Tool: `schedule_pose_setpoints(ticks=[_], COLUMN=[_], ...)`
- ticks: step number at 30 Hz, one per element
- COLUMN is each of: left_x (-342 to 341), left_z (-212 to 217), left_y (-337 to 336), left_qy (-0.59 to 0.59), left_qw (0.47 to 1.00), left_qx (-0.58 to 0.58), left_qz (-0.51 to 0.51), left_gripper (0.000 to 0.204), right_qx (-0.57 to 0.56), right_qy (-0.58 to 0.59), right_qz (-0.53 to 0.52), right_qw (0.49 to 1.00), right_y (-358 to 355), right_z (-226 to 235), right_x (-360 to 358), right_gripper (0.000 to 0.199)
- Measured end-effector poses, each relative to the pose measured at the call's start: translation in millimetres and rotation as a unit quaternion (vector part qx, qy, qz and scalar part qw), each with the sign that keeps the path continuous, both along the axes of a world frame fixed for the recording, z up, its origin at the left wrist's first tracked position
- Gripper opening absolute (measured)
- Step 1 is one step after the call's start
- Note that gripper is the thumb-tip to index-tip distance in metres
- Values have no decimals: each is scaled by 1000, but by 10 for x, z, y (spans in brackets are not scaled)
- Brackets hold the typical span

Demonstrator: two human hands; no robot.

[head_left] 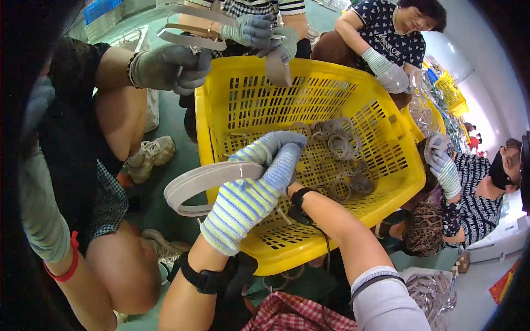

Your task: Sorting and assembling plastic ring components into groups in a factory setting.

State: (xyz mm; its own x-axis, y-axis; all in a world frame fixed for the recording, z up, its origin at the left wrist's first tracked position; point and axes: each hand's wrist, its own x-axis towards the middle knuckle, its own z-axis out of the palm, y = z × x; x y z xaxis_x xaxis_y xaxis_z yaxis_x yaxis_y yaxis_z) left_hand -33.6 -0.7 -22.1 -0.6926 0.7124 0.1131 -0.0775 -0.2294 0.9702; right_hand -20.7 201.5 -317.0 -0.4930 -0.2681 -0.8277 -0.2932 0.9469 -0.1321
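My left hand [238, 207], in a yellow, white and blue striped knit glove, is closed with its fingers pressed together over the yellow basket. Partly behind it, my right hand [268, 144] is closed too, in a similar striped glove with blue-grey fingers. Between them they grip a wide loop of pale grey flat band [182, 190], which looks layered and juts out to the left past the basket's rim. Where the fingers meet, the gripped part is hidden.
The yellow slotted basket [309, 66] holds several grey rings [342, 146]. Across its far left corner reach another person's grey gloves [168, 69] with similar bands. More gloved co-workers sit around the far and right sides. Clear rings [430, 295] lie in a heap at lower right.
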Motion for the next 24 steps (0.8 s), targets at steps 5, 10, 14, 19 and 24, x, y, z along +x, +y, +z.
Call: schedule_pose_setpoints(ticks=[5,10,14,19,24], left_x=[-77,-53,-74,11,35], left_z=[20,-165,-224,-248,-596], left_y=[-145,166,248,215,421], left_qy=[12,21,74,383,346], left_qw=[1000,999,995,886,861], left_qx=[-19,18,-30,-260,-334], left_qz=[11,-36,-51,-7,-166], left_gripper=[24,24,28,45,35], right_qx=[-230,-155,-315,-507,-602], right_qy=[-57,110,230,280,244], right_qz=[-436,-634,-733,-744,-725], right_qw=[868,749,557,332,231], right_y=[490,664,590,452,360], right_z=[611,1599,2143,2459,2503], right_x=[-161,349,821,1280,1455], right_gripper=[44,31,22,19,20])
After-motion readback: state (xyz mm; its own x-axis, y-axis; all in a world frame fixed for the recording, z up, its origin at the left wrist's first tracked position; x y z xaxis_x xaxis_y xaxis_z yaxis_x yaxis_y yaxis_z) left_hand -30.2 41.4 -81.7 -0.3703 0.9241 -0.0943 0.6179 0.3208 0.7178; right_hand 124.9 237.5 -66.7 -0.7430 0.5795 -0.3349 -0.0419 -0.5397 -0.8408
